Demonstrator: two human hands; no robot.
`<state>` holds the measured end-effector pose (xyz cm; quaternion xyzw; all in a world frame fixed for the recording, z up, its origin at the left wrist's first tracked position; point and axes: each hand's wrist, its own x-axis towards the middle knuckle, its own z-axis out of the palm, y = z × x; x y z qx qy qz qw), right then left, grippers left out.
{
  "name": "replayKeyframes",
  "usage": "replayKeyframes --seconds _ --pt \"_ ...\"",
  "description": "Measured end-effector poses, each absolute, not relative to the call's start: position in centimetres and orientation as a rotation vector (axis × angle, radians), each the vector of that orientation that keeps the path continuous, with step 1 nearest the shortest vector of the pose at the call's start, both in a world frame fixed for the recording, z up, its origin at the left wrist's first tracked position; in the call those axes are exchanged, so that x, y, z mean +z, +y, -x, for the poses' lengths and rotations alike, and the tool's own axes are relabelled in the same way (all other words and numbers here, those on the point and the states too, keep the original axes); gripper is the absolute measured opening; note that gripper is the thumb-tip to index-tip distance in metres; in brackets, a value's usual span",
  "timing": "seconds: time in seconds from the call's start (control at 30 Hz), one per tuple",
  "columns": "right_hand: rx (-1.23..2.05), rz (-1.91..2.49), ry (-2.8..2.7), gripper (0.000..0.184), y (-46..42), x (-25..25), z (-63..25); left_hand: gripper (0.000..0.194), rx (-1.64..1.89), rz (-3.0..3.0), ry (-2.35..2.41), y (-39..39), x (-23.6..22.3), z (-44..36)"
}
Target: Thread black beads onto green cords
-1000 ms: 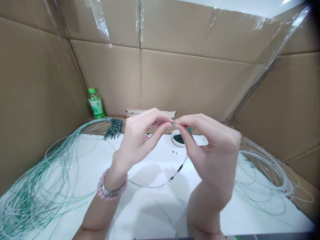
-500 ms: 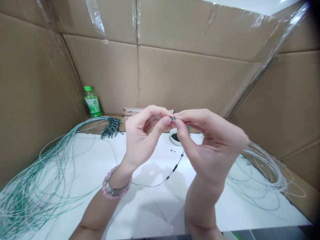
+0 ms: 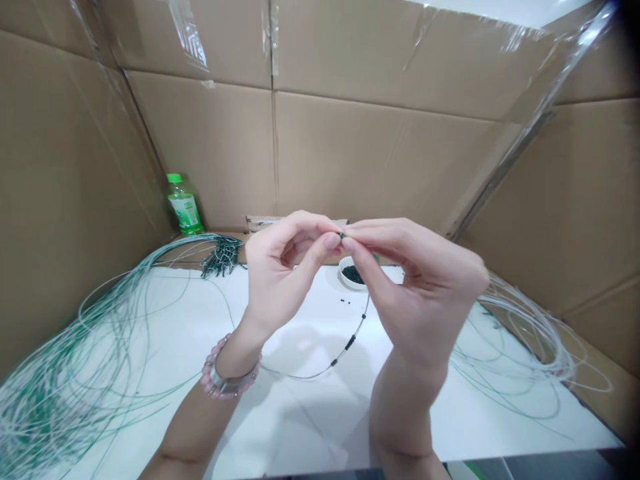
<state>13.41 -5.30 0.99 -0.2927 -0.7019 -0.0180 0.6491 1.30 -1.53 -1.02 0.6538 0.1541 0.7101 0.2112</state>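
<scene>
Cardboard walls (image 3: 390,160) box in a white bench (image 3: 300,427). Green line lies loose in a left coil (image 3: 85,353) and a right coil (image 3: 520,353). Back corner: bottle (image 3: 183,205), bunched strands (image 3: 223,259) nearby. Small bowl (image 3: 346,281) of dark beads behind the hands. Left hand (image 3: 285,273) and right hand (image 3: 425,287) raised, grips nearly closed, fingertips meeting on a tiny dark bead (image 3: 341,235); exact hold too small to tell. Line (image 3: 350,343) hangs from the pinch, more beads along it. Light fingertip pinch suits so small a piece; slack line stays clear of the coils.
</scene>
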Motion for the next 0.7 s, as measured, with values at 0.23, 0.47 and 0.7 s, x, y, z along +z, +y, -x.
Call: replayKeyframes --seconds 0.23,0.47,0.7 --pt "0.001 0.713 -1.575 0.015 -4.6 0.7 -13.5 0.01 2.036 -1.905 0.523 -1.2 -1.2 -1.0" --pt "0.056 0.78 -1.573 0.011 -4.3 0.6 -12.7 0.011 2.24 -2.37 0.681 -1.0 -0.8 -0.3" --pt "0.168 1.022 -1.794 0.006 -4.6 0.9 -15.0 0.013 2.181 -2.499 0.746 -0.7 -0.5 0.0"
